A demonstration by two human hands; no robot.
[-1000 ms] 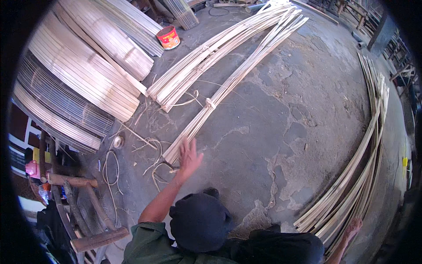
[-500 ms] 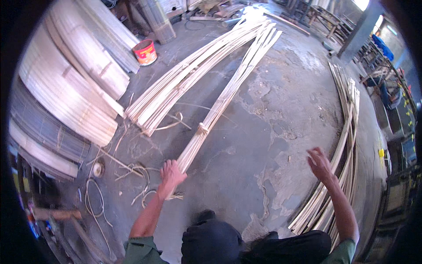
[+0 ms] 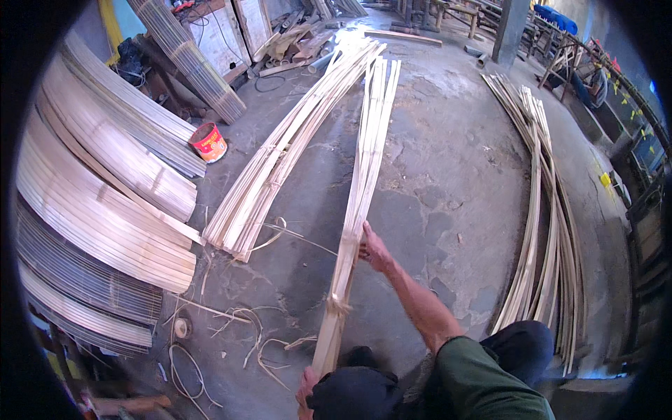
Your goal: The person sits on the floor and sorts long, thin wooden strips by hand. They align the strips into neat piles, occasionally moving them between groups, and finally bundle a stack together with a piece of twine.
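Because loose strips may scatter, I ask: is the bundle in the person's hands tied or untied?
Tied: a band crosses the bundle between the left hand and right hand. Its far end fans out.

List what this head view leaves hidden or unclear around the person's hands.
All in the head view:
Left hand: partly hidden by the dark-clad left knee; grip unclear.
Right hand: some fingertips hidden by the strip bundle.
Left forearm: out of sight, behind that knee or below the lower edge.

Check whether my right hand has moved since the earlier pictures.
Yes: leftward, away from the strip pile on the floor; the right hand is now against the tied bundle.
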